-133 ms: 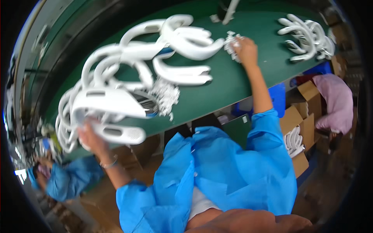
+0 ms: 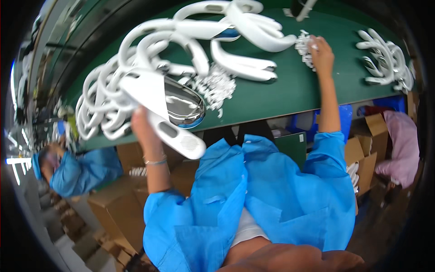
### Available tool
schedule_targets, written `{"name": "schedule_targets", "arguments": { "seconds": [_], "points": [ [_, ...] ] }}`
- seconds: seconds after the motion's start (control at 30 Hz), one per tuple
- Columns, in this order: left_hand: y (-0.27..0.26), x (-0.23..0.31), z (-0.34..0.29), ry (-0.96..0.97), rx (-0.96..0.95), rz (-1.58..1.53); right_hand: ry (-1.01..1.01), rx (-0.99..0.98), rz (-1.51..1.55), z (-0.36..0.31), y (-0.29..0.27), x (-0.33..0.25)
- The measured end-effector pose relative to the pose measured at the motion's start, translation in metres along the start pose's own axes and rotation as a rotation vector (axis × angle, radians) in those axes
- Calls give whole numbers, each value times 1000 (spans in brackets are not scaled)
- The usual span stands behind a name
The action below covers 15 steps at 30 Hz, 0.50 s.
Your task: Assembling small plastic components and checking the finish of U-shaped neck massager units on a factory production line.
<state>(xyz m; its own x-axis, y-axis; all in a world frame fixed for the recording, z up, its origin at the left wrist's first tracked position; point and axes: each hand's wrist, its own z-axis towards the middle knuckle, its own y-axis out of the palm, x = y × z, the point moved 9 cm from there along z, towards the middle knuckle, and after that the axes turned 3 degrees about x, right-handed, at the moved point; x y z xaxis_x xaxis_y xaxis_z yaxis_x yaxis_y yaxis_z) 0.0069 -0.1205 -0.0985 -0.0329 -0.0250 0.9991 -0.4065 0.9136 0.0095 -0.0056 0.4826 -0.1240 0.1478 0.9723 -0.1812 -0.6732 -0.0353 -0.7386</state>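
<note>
From my remote seat I see the left hand (image 2: 141, 124) at about nine o'clock of centre, fingers wrapped around a curved white plastic band (image 2: 174, 133) whose vented end juts down toward five o'clock, past the edge of the green table (image 2: 281, 97). Just above that hand, touching the band, lies a shiny silver oval shell (image 2: 183, 106) with a blue rim. The band comes out of a tangled heap of white bands (image 2: 113, 99) that spreads from nine o'clock up to eleven.

The right hand (image 2: 321, 51) sits near one o'clock, palm down on a small cluster of white parts (image 2: 302, 45); its fingers are curled over them, but I cannot tell whether they actually pinch any. A second pile of small white parts (image 2: 213, 86) lies between the two hands, near the silver shell. Larger white bands (image 2: 247, 27) arch across twelve o'clock, and another group of white bands (image 2: 385, 59) rests at two o'clock, well apart from the right hand.

Below the table edge I make out plain brown cardboard boxes (image 2: 369, 145) at three to four o'clock, open at the top, beside a blue crate (image 2: 346, 115). More brown cartons (image 2: 115, 204) stack at seven o'clock. Any labels on them are too blurred to read as shapes. A person in a blue gown (image 2: 77, 172) sits at eight o'clock.
</note>
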Motion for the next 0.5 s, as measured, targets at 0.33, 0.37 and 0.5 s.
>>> {"name": "schedule_targets", "arguments": {
  "seconds": [0.33, 0.37, 0.5],
  "points": [
    [24, -35, -53, -464, -310, -644, 233, -17, 328, 16, 4, 27],
    [14, -31, -56, -501, -174, -608, 175, 35, 339, 15, 4, 30],
    [-19, -6, -49, -291, -88, -394, 513, 171, 858, 6, -22, 74]
  ]
}}
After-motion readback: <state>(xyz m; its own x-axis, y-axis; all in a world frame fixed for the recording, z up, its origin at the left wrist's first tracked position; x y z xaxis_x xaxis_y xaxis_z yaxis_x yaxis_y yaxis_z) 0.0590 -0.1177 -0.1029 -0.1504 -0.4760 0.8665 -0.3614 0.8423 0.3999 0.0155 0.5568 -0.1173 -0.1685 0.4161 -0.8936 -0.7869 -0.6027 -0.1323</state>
